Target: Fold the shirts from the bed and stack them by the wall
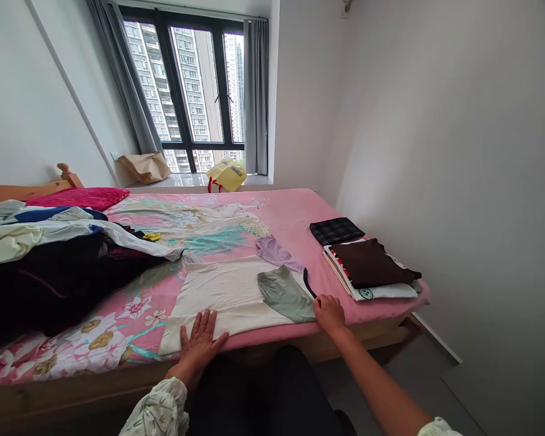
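A cream shirt [224, 287] with one lilac sleeve [277, 251] and one grey-green sleeve [286, 293] lies spread on the bed, its dark-edged neckline [307, 283] toward the right. My left hand [201, 339] rests flat on the shirt's lower near edge, fingers spread. At the near end of the neckline, my right hand [329, 313] has its fingers closed on the shirt beside the grey-green sleeve.
On the right of the bed [290, 206] sit a stack of folded clothes [372, 263] and a dark checked folded cloth [336, 230]. A large clothes heap [49, 272] covers the left, before a red pillow [82, 197]. Bags [227, 174] stand on the windowsill.
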A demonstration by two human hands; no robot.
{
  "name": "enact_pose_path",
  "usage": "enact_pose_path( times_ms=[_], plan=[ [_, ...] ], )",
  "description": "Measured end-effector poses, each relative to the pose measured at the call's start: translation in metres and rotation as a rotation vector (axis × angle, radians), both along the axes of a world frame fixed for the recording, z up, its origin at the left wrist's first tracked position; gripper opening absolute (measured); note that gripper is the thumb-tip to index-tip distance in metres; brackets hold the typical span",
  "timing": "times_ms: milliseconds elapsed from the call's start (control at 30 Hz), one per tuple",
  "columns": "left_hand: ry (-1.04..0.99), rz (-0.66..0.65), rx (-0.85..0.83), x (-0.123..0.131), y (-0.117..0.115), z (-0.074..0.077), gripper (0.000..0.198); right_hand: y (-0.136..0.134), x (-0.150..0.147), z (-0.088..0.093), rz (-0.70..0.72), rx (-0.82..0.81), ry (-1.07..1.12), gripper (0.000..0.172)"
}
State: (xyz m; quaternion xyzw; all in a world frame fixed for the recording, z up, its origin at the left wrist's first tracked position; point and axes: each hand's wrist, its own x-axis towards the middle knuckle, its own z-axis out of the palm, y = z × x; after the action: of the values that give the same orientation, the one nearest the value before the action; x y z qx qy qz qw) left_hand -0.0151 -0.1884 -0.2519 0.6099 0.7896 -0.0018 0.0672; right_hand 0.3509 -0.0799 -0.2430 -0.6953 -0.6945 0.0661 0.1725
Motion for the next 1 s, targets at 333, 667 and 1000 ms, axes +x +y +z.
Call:
enact_pose_path(
  times_ms=[333, 667, 1000],
  plan=[
    [0.004, -0.007, 0.054, -0.003, 0.000, -0.011, 0.074, 0.032, 0.005, 0.005, -0.054, -0.297, 0.028, 0.059],
    [0.000, -0.010, 0.048, -0.002, -0.002, -0.010, 0.076, 0.030, -0.006, -0.002, -0.042, -0.261, -0.023, 0.055],
    [-0.029, -0.009, 0.030, 0.000, -0.004, -0.001, 0.076, 0.007, -0.030, 0.010, 0.153, 0.147, 0.000, 0.037]
  ],
)
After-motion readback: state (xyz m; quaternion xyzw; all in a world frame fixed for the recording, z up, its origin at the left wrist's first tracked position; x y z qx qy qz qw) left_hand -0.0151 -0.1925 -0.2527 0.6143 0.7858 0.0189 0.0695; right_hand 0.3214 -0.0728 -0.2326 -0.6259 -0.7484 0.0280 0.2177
